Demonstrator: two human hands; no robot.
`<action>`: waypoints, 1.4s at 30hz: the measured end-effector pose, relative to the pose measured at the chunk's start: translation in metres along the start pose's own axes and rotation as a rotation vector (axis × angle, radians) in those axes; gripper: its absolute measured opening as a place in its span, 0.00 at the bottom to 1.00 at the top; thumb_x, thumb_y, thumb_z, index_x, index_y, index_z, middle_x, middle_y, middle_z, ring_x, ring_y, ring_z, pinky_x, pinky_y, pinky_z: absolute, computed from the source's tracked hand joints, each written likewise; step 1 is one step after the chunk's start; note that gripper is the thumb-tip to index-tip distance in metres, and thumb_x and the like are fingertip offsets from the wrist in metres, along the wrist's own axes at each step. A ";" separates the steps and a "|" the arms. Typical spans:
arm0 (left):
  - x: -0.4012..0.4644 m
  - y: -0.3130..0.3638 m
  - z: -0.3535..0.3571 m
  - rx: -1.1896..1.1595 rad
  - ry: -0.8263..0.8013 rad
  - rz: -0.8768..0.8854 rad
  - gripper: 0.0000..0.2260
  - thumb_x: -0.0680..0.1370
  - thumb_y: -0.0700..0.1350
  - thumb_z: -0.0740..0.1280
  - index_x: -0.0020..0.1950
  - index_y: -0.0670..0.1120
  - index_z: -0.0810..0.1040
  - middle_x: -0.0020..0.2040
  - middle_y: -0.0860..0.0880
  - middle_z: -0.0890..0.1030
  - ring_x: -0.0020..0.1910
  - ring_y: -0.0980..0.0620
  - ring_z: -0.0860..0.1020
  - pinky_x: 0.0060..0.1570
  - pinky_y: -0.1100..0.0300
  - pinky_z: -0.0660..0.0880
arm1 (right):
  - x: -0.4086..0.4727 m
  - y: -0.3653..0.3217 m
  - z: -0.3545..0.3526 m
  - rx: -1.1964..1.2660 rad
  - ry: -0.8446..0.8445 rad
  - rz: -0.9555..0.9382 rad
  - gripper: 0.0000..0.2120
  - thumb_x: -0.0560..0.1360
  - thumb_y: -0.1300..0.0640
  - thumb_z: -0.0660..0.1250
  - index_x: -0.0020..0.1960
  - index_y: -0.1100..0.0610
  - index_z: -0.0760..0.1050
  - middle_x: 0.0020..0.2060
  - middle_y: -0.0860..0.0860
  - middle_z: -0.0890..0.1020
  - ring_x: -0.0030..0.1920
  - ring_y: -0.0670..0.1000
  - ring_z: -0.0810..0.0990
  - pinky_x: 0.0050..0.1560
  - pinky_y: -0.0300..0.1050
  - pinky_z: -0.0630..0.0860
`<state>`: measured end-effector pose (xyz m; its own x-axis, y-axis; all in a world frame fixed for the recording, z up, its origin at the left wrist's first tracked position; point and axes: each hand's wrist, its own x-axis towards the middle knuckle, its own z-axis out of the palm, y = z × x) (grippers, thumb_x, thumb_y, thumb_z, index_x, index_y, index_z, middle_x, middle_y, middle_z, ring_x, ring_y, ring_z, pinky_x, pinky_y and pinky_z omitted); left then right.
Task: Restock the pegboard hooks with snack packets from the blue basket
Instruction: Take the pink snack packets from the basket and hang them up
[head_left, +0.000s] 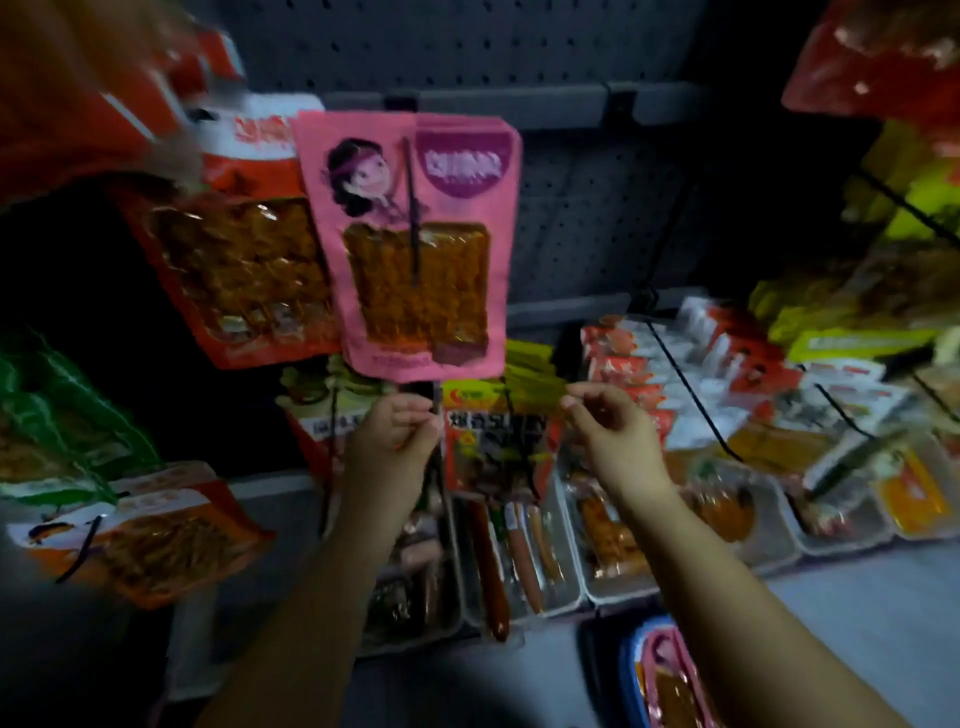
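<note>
Head cam: pink snack pkt (415, 244) hung on black hook (413, 208) at pegboard (571, 197), hook wire running down its front, so already threaded on. Left hand (395, 436) raised just below pkt's bottom edge, fingers curled; can't tell if pinching anything. Right hand (608, 431) beside it, fingers loosely curled, apparently holding nothing, prob. ready to steady pkt. Blue basket (636, 670) low at btm edge w/ more pink pkts inside, near right forearm for next pick.

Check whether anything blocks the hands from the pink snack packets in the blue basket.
Nothing visible does. The blue plastic basket sits open-topped at the lower right with pink snack packets exposed; the left hand and right hand are above it, holding nothing.
</note>
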<state>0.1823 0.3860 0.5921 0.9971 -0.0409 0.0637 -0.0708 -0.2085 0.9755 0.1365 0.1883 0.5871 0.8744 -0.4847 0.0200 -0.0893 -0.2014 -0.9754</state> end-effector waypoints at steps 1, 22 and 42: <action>-0.014 -0.001 0.011 0.008 -0.084 0.005 0.10 0.76 0.39 0.68 0.42 0.55 0.74 0.40 0.55 0.78 0.39 0.65 0.77 0.38 0.72 0.71 | -0.016 0.013 -0.016 0.019 0.027 0.035 0.08 0.77 0.62 0.66 0.42 0.50 0.77 0.38 0.47 0.82 0.36 0.39 0.79 0.42 0.37 0.76; -0.255 -0.288 0.401 0.355 -0.868 -0.342 0.10 0.74 0.32 0.67 0.44 0.47 0.76 0.41 0.49 0.79 0.42 0.52 0.76 0.51 0.56 0.71 | -0.199 0.432 -0.343 -0.232 0.177 0.873 0.06 0.76 0.59 0.66 0.47 0.62 0.79 0.34 0.53 0.80 0.35 0.52 0.77 0.42 0.51 0.75; -0.259 -0.583 0.532 0.342 -0.448 -0.714 0.27 0.75 0.43 0.69 0.73 0.48 0.65 0.69 0.44 0.72 0.66 0.44 0.72 0.66 0.47 0.69 | -0.090 0.794 -0.312 -0.679 0.020 0.888 0.38 0.63 0.40 0.77 0.65 0.57 0.69 0.62 0.57 0.74 0.63 0.58 0.73 0.60 0.50 0.71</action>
<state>-0.0484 -0.0014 -0.1049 0.7081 -0.1519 -0.6896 0.4844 -0.6061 0.6309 -0.1625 -0.1937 -0.1203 0.3639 -0.6999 -0.6146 -0.9255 -0.1975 -0.3231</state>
